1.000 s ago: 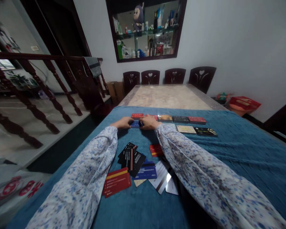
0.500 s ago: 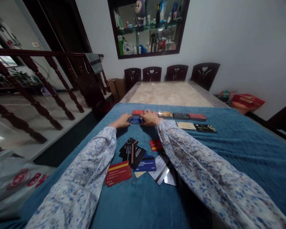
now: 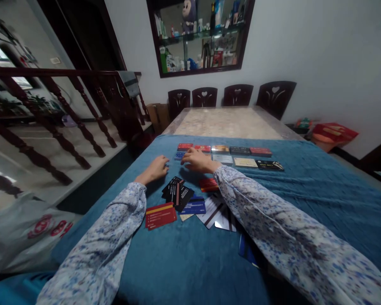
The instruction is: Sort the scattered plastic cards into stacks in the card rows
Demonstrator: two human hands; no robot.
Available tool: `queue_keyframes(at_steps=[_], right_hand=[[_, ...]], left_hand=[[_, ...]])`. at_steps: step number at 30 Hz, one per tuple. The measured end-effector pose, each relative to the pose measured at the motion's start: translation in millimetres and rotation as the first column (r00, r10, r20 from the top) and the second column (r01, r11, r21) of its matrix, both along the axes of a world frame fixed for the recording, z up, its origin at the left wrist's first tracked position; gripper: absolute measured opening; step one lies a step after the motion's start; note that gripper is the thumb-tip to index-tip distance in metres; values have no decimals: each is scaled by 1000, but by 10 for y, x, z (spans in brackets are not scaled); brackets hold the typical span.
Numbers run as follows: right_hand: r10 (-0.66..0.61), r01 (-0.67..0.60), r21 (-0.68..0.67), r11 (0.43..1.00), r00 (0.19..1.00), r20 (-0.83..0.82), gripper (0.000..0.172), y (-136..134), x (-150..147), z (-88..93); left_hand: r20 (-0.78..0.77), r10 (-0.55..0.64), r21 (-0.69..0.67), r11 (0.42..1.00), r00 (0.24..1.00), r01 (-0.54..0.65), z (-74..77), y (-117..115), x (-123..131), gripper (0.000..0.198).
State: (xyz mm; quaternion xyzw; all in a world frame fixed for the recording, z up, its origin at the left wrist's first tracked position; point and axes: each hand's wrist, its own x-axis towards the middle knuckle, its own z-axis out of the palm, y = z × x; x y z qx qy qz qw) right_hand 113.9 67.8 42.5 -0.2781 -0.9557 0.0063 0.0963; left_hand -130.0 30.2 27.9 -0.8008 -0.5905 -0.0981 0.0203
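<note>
One blue card [image 3: 247,250] sits closest, mostly hidden by the right flowered sleeve [image 3: 282,224]. Past it on the blue cloth [image 3: 171,271] are the loose ones: red yellow-striped cards [image 3: 161,216] lying long side roughly left-right, silvery white cards [image 3: 225,221], a dark-striped blue card [image 3: 195,206] and a fan of black cards [image 3: 180,195], the brown-striped one lying lengthwise away from the wearer.

Key bit imo: that black fan is to the right and on the wearer's side of the left hand [image 3: 156,169], which looks slightly nearer to it than the right hand [image 3: 197,160], though it's close. Left's fingers are loosely bent, nothing in them that I can see. Right is over the near row, fingers parted, no card visible in its grip; can't tell if a fingertip touches the blue card stack [image 3: 179,156] just left of it, long side left-right. Behind that, the far row has a gold card stack [image 3: 220,149].
</note>
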Motion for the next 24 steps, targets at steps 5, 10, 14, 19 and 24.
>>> queue_keyframes(at_steps=[5, 10, 14, 19, 24], right_hand=[[187, -190, -42, 981, 981, -55, 29, -226, -89, -92], [283, -284, -64, 957, 959, -30, 41, -510, -128, -160], [295, -292, -67, 954, 955, 44, 50, -662, -108, -168], [245, -247, 17, 969, 967, 65, 42, -695, -38, -207], [146, -150, 89, 985, 988, 52, 35, -669, 46, -283]], left_hand=[[11, 27, 9, 1000, 1000, -27, -36, -196, 32, 36], [68, 18, 43, 999, 998, -21, -79, -380, 80, 39], [97, 4, 61, 998, 995, -10, -132, -464, 107, 37], [122, -22, 78, 997, 992, 13, -187, -488, 135, 33], [135, -40, 78, 997, 990, 30, -165, -537, 193, 30]])
